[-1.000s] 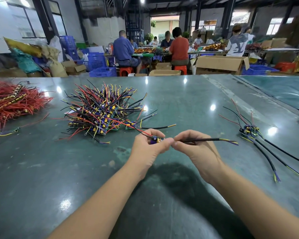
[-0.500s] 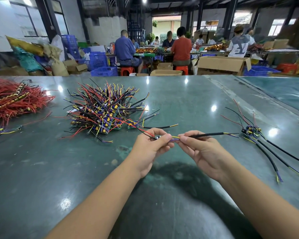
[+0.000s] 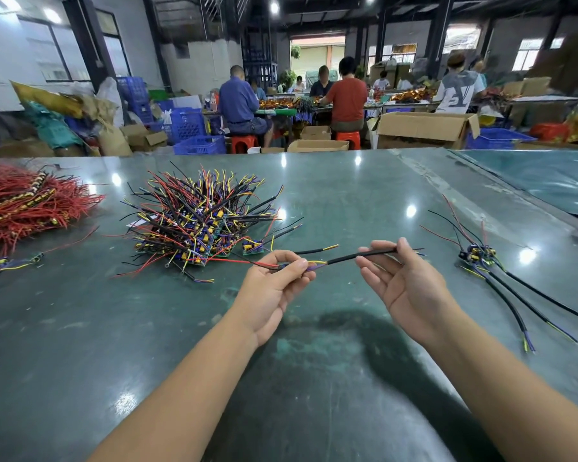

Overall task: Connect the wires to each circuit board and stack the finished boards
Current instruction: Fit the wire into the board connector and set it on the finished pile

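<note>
So the hands have pulled apart compared with half a second back, when they were nearly touching over the joint, and the black cable (image 3: 354,257) is now stretched out between them. To me that reads as the wires being seated and getting a quick tug test, though I can't actually see the connection itself. The left hand (image 3: 274,288) pinches the little board (image 3: 282,266) between thumb and curled fingers, with the red and black leads poking out toward the pile; the board is mostly hidden in the grip. The right hand (image 3: 404,288) is fairly loose, palm up, fingers only half curled, holding the cable sleeve lightly between thumb and fingertips (more a guide than a clamp, I'd say). The cable's yellow and purple ends run into the left hand's pinch. Both hands hover above the table (image 3: 347,201), not resting on it. The big pile (image 3: 194,221) of wired boards sits beyond the left hand, and a few finished ones (image 3: 477,255) lie off to the right with long black cables trailing toward the table's near edge. If the joint holds, this board probably goes onto that right-hand group next.
</note>
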{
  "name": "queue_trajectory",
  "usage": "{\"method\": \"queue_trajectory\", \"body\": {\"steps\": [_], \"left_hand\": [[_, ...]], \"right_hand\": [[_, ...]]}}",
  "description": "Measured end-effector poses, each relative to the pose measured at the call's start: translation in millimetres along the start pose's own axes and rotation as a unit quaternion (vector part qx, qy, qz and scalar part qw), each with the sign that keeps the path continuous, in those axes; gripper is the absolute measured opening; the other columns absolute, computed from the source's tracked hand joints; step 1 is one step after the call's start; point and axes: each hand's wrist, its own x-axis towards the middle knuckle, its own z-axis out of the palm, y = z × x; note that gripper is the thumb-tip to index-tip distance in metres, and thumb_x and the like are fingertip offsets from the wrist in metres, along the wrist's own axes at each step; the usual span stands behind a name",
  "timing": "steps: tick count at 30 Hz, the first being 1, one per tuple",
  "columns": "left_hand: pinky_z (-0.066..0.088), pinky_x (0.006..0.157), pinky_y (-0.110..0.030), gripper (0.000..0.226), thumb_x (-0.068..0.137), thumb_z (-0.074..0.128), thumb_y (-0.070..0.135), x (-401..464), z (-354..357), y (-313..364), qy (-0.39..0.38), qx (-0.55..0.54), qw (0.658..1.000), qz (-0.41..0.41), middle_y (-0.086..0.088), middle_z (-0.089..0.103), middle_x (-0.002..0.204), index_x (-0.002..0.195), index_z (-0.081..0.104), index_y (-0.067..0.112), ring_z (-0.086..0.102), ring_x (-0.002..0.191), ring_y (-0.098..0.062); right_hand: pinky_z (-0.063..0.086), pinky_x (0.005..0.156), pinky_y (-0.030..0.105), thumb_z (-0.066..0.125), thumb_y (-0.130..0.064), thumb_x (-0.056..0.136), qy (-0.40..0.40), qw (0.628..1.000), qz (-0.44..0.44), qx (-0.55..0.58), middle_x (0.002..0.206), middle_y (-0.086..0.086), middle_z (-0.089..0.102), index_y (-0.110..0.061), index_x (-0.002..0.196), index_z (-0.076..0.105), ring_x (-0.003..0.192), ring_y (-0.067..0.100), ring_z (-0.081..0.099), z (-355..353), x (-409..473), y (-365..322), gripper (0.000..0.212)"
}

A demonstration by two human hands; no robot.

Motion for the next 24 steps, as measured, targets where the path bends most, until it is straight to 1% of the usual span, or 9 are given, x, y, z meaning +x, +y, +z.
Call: {"method": "queue_trajectory", "body": {"steps": [3,6,10,13,16,18,24], "left_hand": [[0.053,0.057,-0.015,0.018,0.087,0.056,-0.005,-0.1,-1.4,0.5,0.007,0.011,1.000,0.000,-0.011,0.071,0.074,0.075,0.054,0.009,0.066,0.060,-0.012],[0.053,0.057,-0.015,0.017,0.089,0.056,-0.003,0.6,-2.1,-1.4,0.016,0.042,0.999,-0.001,-0.008,0.071,0.072,0.076,0.054,0.008,0.065,0.059,-0.011],[0.053,0.054,-0.016,0.014,0.089,0.059,0.003,0.9,-3.1,-3.8,0.025,0.053,0.998,-0.013,-0.007,0.069,0.070,0.075,0.056,0.008,0.067,0.058,-0.012],[0.053,0.054,-0.016,0.015,0.085,0.062,-0.001,0.5,-3.2,-3.4,0.029,0.057,0.998,-0.003,-0.007,0.069,0.068,0.074,0.057,0.008,0.066,0.057,-0.012],[0.054,0.055,-0.015,0.018,0.083,0.061,-0.005,0.3,-2.8,-1.5,0.037,0.035,0.999,0.001,-0.008,0.068,0.067,0.072,0.057,0.008,0.065,0.057,-0.012],[0.054,0.055,-0.015,0.019,0.083,0.060,-0.007,0.6,-1.7,-0.9,0.042,0.023,0.999,0.000,-0.008,0.067,0.067,0.072,0.057,0.008,0.065,0.057,-0.012],[0.053,0.054,-0.014,0.020,0.083,0.059,-0.009,1.1,4.4,-0.3,0.050,-0.027,0.998,0.014,-0.006,0.068,0.066,0.074,0.055,0.009,0.066,0.057,-0.012]], "right_hand": [[0.056,0.064,0.020,0.035,-0.030,0.103,0.006,0.999,-0.026,-0.017,0.081,0.010,0.074,-0.005,0.091,0.060,0.077,0.017,0.072,0.5,0.1,1.3,0.037],[0.057,0.063,0.021,0.037,-0.030,0.102,0.007,0.998,-0.042,-0.049,0.081,0.012,0.073,-0.003,0.092,0.060,0.077,0.020,0.073,-0.9,0.6,2.5,0.038],[0.057,0.062,0.022,0.034,-0.034,0.103,0.013,0.998,-0.043,-0.041,0.083,0.016,0.072,-0.001,0.093,0.061,0.078,0.023,0.073,-1.6,0.9,0.9,0.044],[0.056,0.061,0.021,0.033,-0.034,0.103,0.012,0.999,-0.037,-0.039,0.083,0.016,0.073,0.000,0.091,0.062,0.077,0.022,0.073,-1.7,1.3,-0.6,0.046],[0.056,0.062,0.020,0.032,-0.030,0.104,0.004,0.998,-0.032,-0.045,0.082,0.015,0.073,0.002,0.092,0.061,0.079,0.021,0.073,-2.3,1.4,-1.4,0.045],[0.056,0.062,0.019,0.031,-0.030,0.104,0.002,0.999,-0.032,-0.026,0.081,0.015,0.073,0.002,0.092,0.061,0.078,0.020,0.073,-2.0,1.1,-0.6,0.045],[0.056,0.058,0.018,0.030,-0.026,0.105,0.014,0.994,0.005,0.107,0.079,0.013,0.074,0.001,0.091,0.060,0.074,0.017,0.073,3.7,-0.6,2.6,0.042]]}}
